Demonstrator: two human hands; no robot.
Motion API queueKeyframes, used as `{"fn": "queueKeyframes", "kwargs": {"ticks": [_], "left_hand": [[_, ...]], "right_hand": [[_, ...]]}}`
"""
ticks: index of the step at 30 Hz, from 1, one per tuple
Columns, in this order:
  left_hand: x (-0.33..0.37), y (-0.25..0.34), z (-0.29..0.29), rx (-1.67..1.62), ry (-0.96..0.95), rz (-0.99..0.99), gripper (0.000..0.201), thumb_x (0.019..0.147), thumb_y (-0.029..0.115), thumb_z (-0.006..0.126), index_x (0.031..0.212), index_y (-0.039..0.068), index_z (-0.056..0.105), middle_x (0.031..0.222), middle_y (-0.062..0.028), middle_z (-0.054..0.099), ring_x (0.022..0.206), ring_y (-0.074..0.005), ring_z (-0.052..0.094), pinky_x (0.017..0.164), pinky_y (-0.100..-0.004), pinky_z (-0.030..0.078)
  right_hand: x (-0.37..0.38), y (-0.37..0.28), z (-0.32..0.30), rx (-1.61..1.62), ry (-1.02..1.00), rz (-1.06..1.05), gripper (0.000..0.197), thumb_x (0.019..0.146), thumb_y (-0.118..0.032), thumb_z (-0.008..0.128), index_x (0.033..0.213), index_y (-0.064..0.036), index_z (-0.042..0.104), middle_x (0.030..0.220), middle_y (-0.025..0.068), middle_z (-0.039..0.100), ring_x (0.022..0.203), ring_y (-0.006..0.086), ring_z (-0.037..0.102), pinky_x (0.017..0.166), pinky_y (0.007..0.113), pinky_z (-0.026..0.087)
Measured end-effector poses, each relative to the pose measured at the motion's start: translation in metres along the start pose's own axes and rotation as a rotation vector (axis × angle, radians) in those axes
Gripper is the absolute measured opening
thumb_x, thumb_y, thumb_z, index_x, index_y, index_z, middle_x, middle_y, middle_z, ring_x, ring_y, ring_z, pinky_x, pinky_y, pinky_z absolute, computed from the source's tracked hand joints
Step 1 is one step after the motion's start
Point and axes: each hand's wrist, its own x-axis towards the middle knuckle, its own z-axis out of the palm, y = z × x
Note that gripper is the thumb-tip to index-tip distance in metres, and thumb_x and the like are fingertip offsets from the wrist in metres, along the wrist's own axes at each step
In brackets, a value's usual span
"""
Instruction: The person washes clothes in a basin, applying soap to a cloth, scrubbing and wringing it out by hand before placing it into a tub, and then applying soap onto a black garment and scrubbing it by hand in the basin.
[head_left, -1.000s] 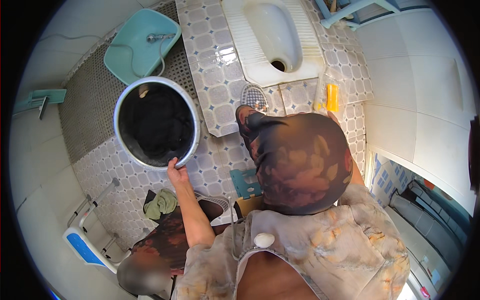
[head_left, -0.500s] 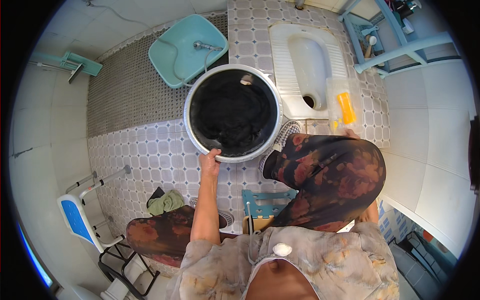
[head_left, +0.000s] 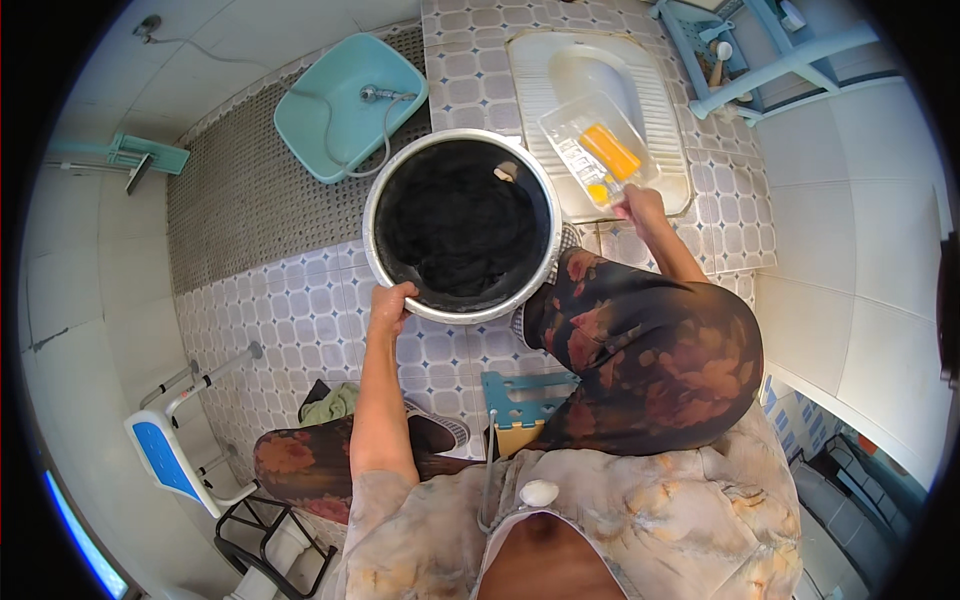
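Observation:
A large silver basin (head_left: 552,250) stands on the tiles in front of me, with dark, wet-looking contents (head_left: 450,225) that may be cloth or water. A small pale lump (head_left: 505,172) shows inside near the far right rim. My left hand (head_left: 391,305) is closed on the basin's near left rim. In my right hand (head_left: 640,203) is the near corner of a clear plastic tray (head_left: 561,122), held beside the basin over the squat toilet. Inside the tray lie an orange-yellow bar (head_left: 609,151) and a smaller yellow piece (head_left: 598,192).
A squat toilet (head_left: 672,130) is set in the floor to the right. Beyond the basin at left, a turquoise tub (head_left: 335,80) holds a shower head (head_left: 372,93). A blue folding stool (head_left: 525,398) is under me; a blue-and-white shower seat (head_left: 165,455) stands left. A blue shelf (head_left: 780,70) is at far right.
My right hand has come out from beside my right knee, carrying the clear tray leftward, nearer the basin. My left hand stays on the rim. The view has shifted slightly.

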Motion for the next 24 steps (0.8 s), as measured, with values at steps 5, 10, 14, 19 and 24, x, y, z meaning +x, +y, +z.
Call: {"fn": "queueKeyframes", "kwargs": {"ticks": [5, 10, 14, 19, 24], "left_hand": [[0.01, -0.003, -0.01, 0.053, 0.019, -0.044, 0.022, 0.066, -0.002, 0.066, 0.087, -0.008, 0.061, 0.075, -0.0117, 0.063, 0.058, -0.0219, 0.063, 0.048, -0.0311, 0.052], [0.014, 0.002, -0.01, 0.107, -0.003, -0.066, 0.019, 0.07, -0.002, 0.066, 0.087, -0.008, 0.062, 0.077, -0.0121, 0.064, 0.061, -0.0232, 0.064, 0.053, -0.0338, 0.054], [0.011, 0.008, -0.001, 0.124, 0.0, -0.093, 0.023, 0.068, -0.002, 0.068, 0.088, -0.01, 0.061, 0.078, -0.0127, 0.064, 0.06, -0.0237, 0.064, 0.051, -0.0332, 0.053], [0.005, 0.005, -0.009, 0.087, 0.028, -0.095, 0.022, 0.068, -0.001, 0.067, 0.087, -0.01, 0.061, 0.079, -0.0125, 0.065, 0.062, -0.0245, 0.065, 0.054, -0.0349, 0.055], [0.013, 0.005, -0.012, 0.23, 0.121, -0.033, 0.021, 0.065, 0.004, 0.069, 0.082, -0.007, 0.063, 0.073, -0.0117, 0.064, 0.059, -0.0225, 0.062, 0.053, -0.0347, 0.051]], "right_hand": [[0.033, -0.033, 0.051, 0.01, -0.077, -0.052, 0.027, 0.085, -0.013, 0.056, 0.082, 0.0134, 0.061, 0.071, 0.018, 0.066, 0.052, 0.0204, 0.065, 0.046, 0.029, 0.052], [0.057, -0.054, 0.082, -0.091, -0.161, -0.049, 0.027, 0.086, -0.011, 0.057, 0.094, 0.0145, 0.061, 0.082, 0.0183, 0.067, 0.059, 0.0219, 0.067, 0.053, 0.029, 0.059], [0.056, -0.056, 0.091, -0.06, -0.152, -0.013, 0.027, 0.088, -0.011, 0.058, 0.097, 0.0142, 0.061, 0.088, 0.0191, 0.067, 0.068, 0.0232, 0.07, 0.057, 0.03, 0.061], [0.03, -0.026, 0.055, 0.084, -0.102, -0.124, 0.023, 0.088, -0.013, 0.055, 0.082, 0.0072, 0.063, 0.076, 0.0149, 0.065, 0.06, 0.0194, 0.064, 0.051, 0.03, 0.053], [-0.025, 0.043, -0.061, 0.145, 0.163, -0.073, 0.024, 0.092, -0.017, 0.051, 0.079, 0.0018, 0.061, 0.072, 0.0101, 0.061, 0.059, 0.0159, 0.059, 0.052, 0.029, 0.052]]}}
